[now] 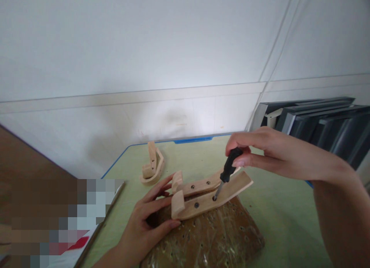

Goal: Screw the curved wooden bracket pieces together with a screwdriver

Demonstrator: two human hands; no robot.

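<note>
My right hand [260, 150] is closed around the black handle of a small screwdriver [227, 171], whose metal tip sits in a hole of the nearer of two curved wooden pieces [208, 200]. The pieces lie side by side on a brown perforated board wrapped in plastic [208, 241]. My left hand [150, 218] rests on the board's left edge, its fingers pressed against the near end of the wooden pieces, steadying them.
A second curved wooden assembly [152, 168] stands further back on the green table [283, 218]. Dark grey metal frames [318, 123] lean at the right against the white wall. A thin rod and a red-and-white sheet [78, 247] lie at the left.
</note>
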